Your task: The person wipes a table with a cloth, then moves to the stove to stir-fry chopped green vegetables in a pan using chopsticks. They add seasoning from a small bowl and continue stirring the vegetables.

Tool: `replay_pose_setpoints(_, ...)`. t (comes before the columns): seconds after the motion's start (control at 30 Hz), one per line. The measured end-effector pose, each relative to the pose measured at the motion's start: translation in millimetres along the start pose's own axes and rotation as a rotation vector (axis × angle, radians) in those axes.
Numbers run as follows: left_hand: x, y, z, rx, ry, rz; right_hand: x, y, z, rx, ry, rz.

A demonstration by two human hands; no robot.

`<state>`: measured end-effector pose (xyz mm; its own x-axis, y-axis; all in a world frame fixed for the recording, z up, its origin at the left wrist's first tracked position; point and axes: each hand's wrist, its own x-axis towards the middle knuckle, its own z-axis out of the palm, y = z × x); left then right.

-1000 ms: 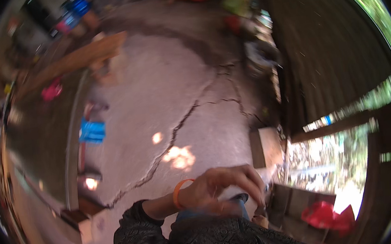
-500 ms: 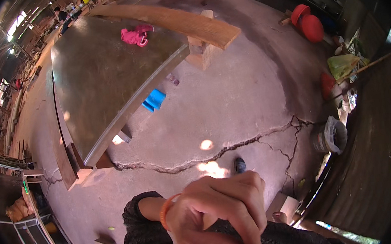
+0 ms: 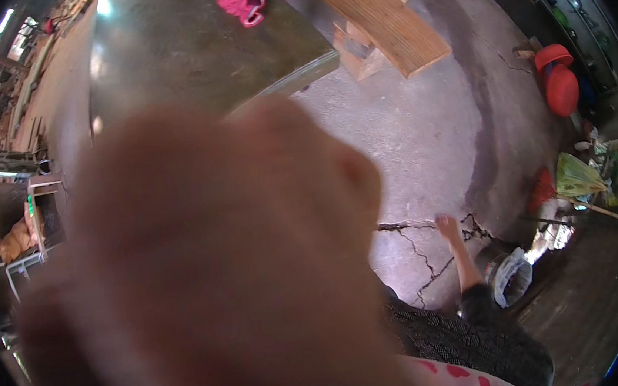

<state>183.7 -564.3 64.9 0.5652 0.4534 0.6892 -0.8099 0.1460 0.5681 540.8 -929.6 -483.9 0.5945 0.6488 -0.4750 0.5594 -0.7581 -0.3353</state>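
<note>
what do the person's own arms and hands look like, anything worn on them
The right hand looks ungloved, with a dark sleeve that ends partway along the forearm. The left hand also looks ungloved, but blur hides finer detail, and no sleeve can be made out there.

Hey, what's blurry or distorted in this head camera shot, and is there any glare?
Head view: left hand badly out of focus, seemingly very near the lens; head view: wooden plank bent by the fisheye; head view: bright glare at the dark slab's upper left.
</note>
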Motion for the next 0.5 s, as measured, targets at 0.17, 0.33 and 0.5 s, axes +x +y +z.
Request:
replay_pose_setpoints(0.17, 86, -17, -163, 0.1, 0.134, -0.069, 280, -302, -119, 0.352, -0.011, -0.332)
replay_pose_setpoints(0.33, 166, -34, -378, 0.305, 0.256, -0.138, 435, -638, -212, 0.521, -0.087, -0.584)
replay_pose_setpoints(0.5, 181, -56, -513, 0.242, 0.584, -0.752, 540, -866, -243, 0.582, -0.101, -0.804)
